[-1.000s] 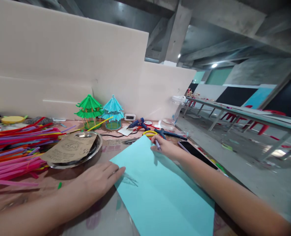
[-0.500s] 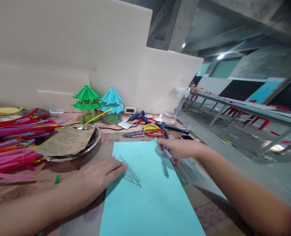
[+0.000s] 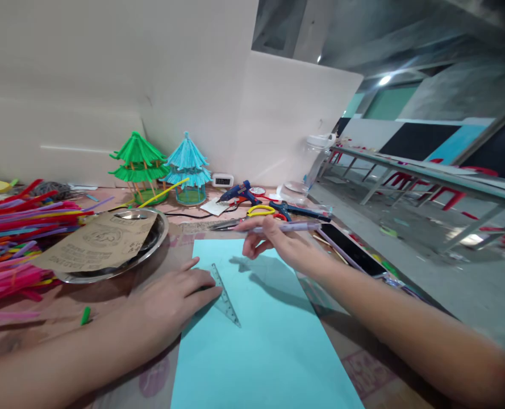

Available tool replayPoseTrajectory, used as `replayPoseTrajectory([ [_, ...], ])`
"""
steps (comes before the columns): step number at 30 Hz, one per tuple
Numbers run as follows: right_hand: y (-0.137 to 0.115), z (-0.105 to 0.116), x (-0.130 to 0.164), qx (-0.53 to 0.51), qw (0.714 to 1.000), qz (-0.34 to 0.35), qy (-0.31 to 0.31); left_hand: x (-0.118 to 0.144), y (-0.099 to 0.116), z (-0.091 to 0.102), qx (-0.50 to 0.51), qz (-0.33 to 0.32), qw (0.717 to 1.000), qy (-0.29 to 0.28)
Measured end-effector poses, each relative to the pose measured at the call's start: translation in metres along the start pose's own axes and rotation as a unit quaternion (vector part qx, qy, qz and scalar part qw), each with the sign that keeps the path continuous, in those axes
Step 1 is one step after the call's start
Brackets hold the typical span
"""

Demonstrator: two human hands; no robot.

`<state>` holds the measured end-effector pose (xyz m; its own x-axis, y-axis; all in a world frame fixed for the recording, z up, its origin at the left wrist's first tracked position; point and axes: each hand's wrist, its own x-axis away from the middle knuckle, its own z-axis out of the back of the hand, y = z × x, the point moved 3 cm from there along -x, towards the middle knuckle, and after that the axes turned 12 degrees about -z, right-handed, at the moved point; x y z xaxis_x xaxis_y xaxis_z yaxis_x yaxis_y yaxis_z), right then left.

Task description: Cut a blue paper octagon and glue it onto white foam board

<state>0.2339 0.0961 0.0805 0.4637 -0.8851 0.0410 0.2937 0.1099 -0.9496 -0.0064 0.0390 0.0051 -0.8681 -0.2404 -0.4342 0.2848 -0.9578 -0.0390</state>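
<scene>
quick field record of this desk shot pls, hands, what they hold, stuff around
left hand: flat on the clear set square, pressing it onto the blue paper
right hand: raised over the paper's far edge, holding a pen sideways
behind right hand: scissors, glue gun
right of paper: phone
left side: pipe cleaners, metal tray under brown card
back: green and blue model pavilions

I am looking at a crowded craft table (image 3: 107, 304).

A light blue sheet (image 3: 256, 341) is lying flat at the near middle with a clear set square (image 3: 225, 295) resting on it; bright pipe cleaners (image 3: 17, 238) are piling up at the left beside a metal tray (image 3: 150, 250), and two paper pavilions (image 3: 158, 167), a glue gun (image 3: 237, 194), scissors (image 3: 252, 216) and a phone (image 3: 350, 250) are sitting farther back and to the right.
</scene>
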Motion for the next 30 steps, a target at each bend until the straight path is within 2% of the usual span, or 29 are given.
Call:
replayPoseTrajectory([
  [4, 0.015, -0.023, -0.019, -0.069, 0.997, -0.024, 0.009, -0.001, 0.0, 0.001, -0.016, 0.016, 1.0, -0.018],
  [7, 0.03, -0.035, -0.031, -0.178, 0.975, -0.091, -0.095, 0.003, 0.001, -0.002, -0.012, 0.023, 0.999, -0.03],
  [8, 0.034, -0.036, -0.034, -0.202, 0.969, -0.098, -0.104, 0.005, 0.001, -0.003, -0.011, 0.022, 0.999, -0.031],
  [11, 0.04, -0.032, -0.035, -0.218, 0.975, -0.038, -0.016, 0.007, 0.001, -0.005, -0.017, 0.014, 0.999, -0.034],
  [15, 0.04, -0.036, -0.03, -0.208, 0.977, -0.036, -0.031, 0.0, 0.003, 0.002, -0.041, 0.0, 0.999, -0.03],
  [19, 0.033, -0.03, -0.026, -0.13, 0.988, 0.016, 0.084, -0.01, 0.005, 0.015, -0.057, -0.008, 0.998, -0.04],
  [22, 0.033, -0.03, -0.028, -0.092, 0.993, -0.027, 0.072, -0.013, 0.006, 0.02, -0.061, -0.008, 0.997, -0.056],
  [25, 0.034, -0.028, -0.03, -0.1, 0.988, -0.068, 0.095, -0.013, 0.006, 0.021, -0.063, -0.015, 0.996, -0.054],
  [30, 0.032, -0.031, -0.028, -0.046, 0.992, -0.077, 0.085, -0.012, 0.006, 0.019, -0.056, -0.021, 0.997, -0.048],
])
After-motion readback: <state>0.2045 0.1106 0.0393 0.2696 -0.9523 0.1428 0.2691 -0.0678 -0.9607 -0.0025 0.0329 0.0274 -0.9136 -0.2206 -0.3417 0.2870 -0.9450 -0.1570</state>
